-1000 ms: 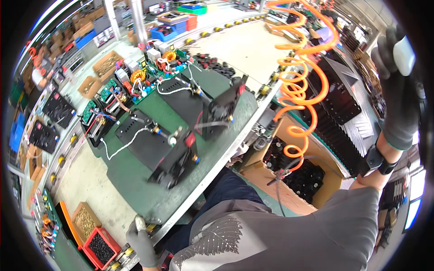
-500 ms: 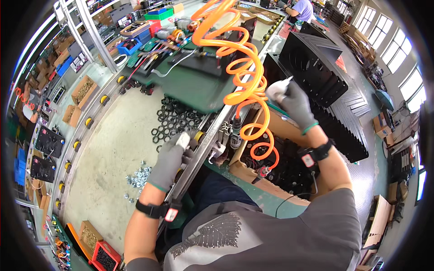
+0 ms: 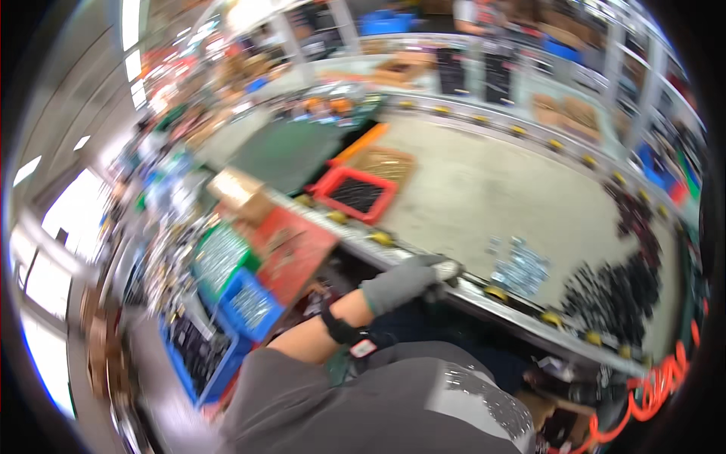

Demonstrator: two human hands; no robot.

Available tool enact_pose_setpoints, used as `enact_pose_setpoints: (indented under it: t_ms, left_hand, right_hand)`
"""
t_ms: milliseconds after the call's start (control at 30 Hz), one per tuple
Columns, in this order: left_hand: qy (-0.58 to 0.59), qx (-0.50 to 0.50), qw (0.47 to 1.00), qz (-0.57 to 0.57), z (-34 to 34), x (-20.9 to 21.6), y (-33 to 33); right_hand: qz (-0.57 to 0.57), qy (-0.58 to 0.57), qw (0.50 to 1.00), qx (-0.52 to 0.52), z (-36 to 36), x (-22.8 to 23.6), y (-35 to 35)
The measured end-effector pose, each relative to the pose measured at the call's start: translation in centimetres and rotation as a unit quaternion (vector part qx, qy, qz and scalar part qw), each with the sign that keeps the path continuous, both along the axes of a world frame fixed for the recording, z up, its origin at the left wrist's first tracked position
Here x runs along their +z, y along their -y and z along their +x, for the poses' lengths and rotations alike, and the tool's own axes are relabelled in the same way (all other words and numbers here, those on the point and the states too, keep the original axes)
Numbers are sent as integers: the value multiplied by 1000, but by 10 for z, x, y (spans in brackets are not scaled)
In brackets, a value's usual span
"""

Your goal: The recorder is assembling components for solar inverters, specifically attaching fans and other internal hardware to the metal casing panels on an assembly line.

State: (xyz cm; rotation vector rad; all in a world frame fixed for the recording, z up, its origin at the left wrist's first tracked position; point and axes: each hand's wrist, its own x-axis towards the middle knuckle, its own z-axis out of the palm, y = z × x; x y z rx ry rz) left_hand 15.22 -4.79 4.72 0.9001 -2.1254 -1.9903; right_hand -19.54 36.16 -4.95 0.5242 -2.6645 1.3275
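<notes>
My left hand [image 3: 404, 285], in a grey glove with a black strap on the wrist, is at the near metal rail [image 3: 473, 291] of the worktable. Its fingers are curled, and a pale piece [image 3: 449, 269] shows at their tips, too blurred to name. Past the rail, beside the hand, lies a loose pile of silvery screws or bolts [image 3: 522, 268] on the light tabletop [image 3: 491, 181]. Farther right is a spread of black nuts [image 3: 616, 299]. My right hand is out of the picture.
A red bin [image 3: 327, 188] of small black parts and a carton of brass-coloured pieces [image 3: 393, 163] sit at the table's left. Left of my arm are a blue bin [image 3: 261, 321] and a green bin [image 3: 246, 261]. A coiled orange hose [image 3: 658, 387] hangs lower right.
The view has swung sharply left and blurred. My right hand, which held a white object, has gone out of view. My left hand stays at the rail.
</notes>
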Motion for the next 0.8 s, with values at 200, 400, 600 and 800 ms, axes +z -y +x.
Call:
enact_pose_setpoints:
  t_ms: [200,400,600,800]
  left_hand:
    - [-4,109,994,-22,85,15,20]
    - [-28,143,988,-48,110,51,62]
    - [9,105,986,-132,112,73,119]
    - [149,272,950,-45,187,94,140]
  right_hand:
    - [-59,114,977,168,70,55,81]
    - [-71,220,931,282,112,101,147]
    - [-66,312,871,374,100,136,221]
    - [-20,388,773,501,61,186,329]
